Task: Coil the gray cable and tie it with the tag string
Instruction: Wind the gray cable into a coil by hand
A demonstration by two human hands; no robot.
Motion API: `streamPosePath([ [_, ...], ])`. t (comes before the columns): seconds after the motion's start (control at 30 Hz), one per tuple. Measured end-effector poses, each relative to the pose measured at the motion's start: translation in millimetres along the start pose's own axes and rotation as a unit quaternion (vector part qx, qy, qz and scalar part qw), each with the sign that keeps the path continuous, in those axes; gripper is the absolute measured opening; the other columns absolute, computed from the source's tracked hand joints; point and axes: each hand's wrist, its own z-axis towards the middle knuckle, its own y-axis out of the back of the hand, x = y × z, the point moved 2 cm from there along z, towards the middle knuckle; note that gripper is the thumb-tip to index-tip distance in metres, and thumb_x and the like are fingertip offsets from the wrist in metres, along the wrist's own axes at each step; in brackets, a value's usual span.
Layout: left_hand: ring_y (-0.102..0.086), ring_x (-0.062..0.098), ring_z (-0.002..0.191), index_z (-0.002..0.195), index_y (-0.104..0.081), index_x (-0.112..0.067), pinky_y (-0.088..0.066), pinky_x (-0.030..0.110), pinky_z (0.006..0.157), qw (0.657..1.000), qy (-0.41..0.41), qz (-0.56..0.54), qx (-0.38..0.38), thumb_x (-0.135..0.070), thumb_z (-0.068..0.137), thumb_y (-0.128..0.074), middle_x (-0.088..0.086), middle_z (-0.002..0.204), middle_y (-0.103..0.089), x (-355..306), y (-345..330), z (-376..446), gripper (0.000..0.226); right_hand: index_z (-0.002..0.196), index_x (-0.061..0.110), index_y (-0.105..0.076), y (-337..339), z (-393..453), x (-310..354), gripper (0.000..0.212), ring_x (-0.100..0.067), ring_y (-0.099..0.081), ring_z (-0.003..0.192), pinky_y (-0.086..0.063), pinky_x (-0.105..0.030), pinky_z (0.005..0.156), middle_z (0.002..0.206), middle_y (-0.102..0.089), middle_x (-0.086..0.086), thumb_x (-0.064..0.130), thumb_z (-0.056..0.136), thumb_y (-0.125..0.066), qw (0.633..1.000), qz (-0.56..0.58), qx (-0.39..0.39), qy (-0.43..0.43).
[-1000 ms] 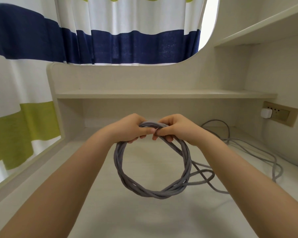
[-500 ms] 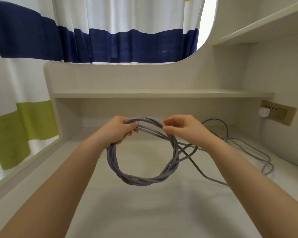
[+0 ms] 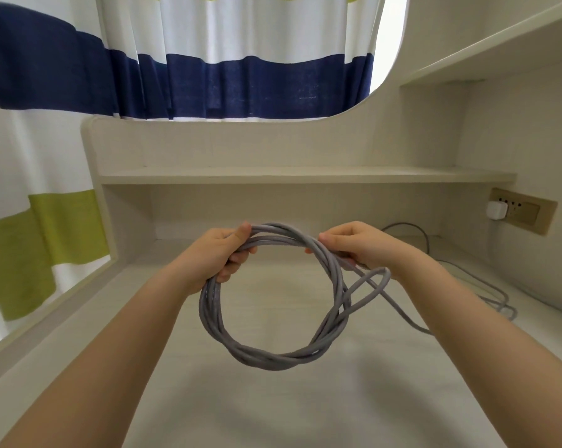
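Observation:
A gray cable (image 3: 273, 358) hangs in a round coil of several turns above the desk. My left hand (image 3: 223, 253) grips the coil at its upper left. My right hand (image 3: 354, 245) holds the coil's upper right, where a small loose loop sticks out to the right. From there the uncoiled length trails over the desk toward the right wall and curves back up behind my right wrist. No tag string is visible.
The pale desk top (image 3: 273, 415) has a low shelf (image 3: 305, 177) behind it. A wall socket (image 3: 522, 213) with a white plug (image 3: 497, 210) sits on the right wall. Striped curtains (image 3: 224, 76) hang behind and to the left.
My hands have moved apart along the top of the coil. The coil has shifted left and up, and a new small loop has formed by my right hand.

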Motion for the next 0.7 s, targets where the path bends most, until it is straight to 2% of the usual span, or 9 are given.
streamPosePath([
  [0.07, -0.027, 0.004, 0.031, 0.070, -0.053, -0.009, -0.022, 0.014, 0.031, 1.000, -0.003, 0.015, 0.005, -0.039, 0.094, -0.037, -0.007, 0.047, -0.036, 1.5, -2.3, 0.0, 0.042, 0.093, -0.001, -0.066, -3.2, 0.7, 4.6, 0.072, -0.017, -0.055, 0.061, -0.046, -0.025, 0.065, 0.067, -0.061, -0.005, 0.065, 0.071, -0.047, 0.999, 0.030, 0.037, 0.003],
  [0.13, -0.026, 0.005, 0.032, 0.068, -0.054, -0.011, -0.021, 0.014, 0.032, 0.999, -0.009, 0.047, 0.003, -0.037, 0.094, -0.039, -0.007, 0.046, -0.036, 2.5, -6.8, 0.9, 0.040, 0.091, 0.009, -0.067, -9.5, 1.6, 11.1, 0.059, -0.014, -0.063, 0.066, -0.052, -0.023, 0.066, 0.074, -0.070, 0.000, 0.060, 0.077, -0.041, 0.994, 0.071, 0.080, -0.004],
  [0.2, -0.025, 0.005, 0.031, 0.064, -0.056, -0.012, -0.019, 0.015, 0.032, 0.998, -0.013, 0.063, -0.014, -0.038, 0.092, -0.042, -0.010, 0.042, -0.037, 3.4, -10.5, 2.1, 0.040, 0.092, 0.011, -0.064, -15.8, 4.1, 15.9, 0.055, -0.014, -0.061, 0.060, -0.051, -0.023, 0.059, 0.073, -0.070, 0.000, 0.059, 0.079, -0.042, 0.991, 0.075, 0.109, -0.017],
  [0.3, -0.025, 0.005, 0.030, 0.060, -0.056, -0.013, -0.019, 0.013, 0.031, 0.995, -0.022, 0.075, -0.055, -0.040, 0.091, -0.045, -0.011, 0.038, -0.038, 3.9, -11.6, 3.1, 0.043, 0.089, 0.011, -0.064, -20.9, 7.3, 17.4, 0.044, -0.011, -0.053, 0.052, -0.047, -0.020, 0.050, 0.067, -0.063, 0.000, 0.053, 0.083, -0.049, 0.991, 0.083, 0.093, -0.037],
  [0.43, -0.026, 0.004, 0.028, 0.056, -0.055, -0.015, -0.020, 0.013, 0.031, 0.990, -0.042, 0.097, -0.091, -0.040, 0.092, -0.046, -0.010, 0.034, -0.040, 5.5, -10.2, 4.2, 0.044, 0.079, 0.017, -0.069, -20.7, 11.2, 14.5, 0.032, -0.009, -0.050, 0.054, -0.044, -0.020, 0.054, 0.069, -0.058, -0.001, 0.042, 0.088, -0.051, 0.992, 0.108, 0.046, -0.034],
  [0.57, -0.024, 0.005, 0.030, 0.059, -0.056, -0.013, -0.019, 0.013, 0.033, 0.997, -0.042, 0.039, -0.056, -0.038, 0.092, -0.044, -0.010, 0.036, -0.037, 8.9, -8.5, 2.1, 0.043, 0.075, 0.019, -0.068, -19.8, 11.9, 15.7, 0.032, -0.010, -0.047, 0.055, -0.043, -0.021, 0.054, 0.068, -0.056, 0.001, 0.040, 0.089, -0.048, 0.987, 0.135, 0.077, -0.038],
  [0.7, -0.021, 0.004, 0.030, 0.062, -0.058, -0.011, -0.018, 0.012, 0.032, 0.999, -0.046, 0.023, -0.017, -0.034, 0.093, -0.044, -0.009, 0.038, -0.034, 11.1, -6.6, -1.6, 0.041, 0.077, 0.017, -0.069, -18.8, 12.2, 16.5, 0.025, -0.008, -0.050, 0.055, -0.044, -0.017, 0.054, 0.066, -0.060, 0.003, 0.035, 0.085, -0.054, 0.985, 0.133, 0.090, -0.055],
])
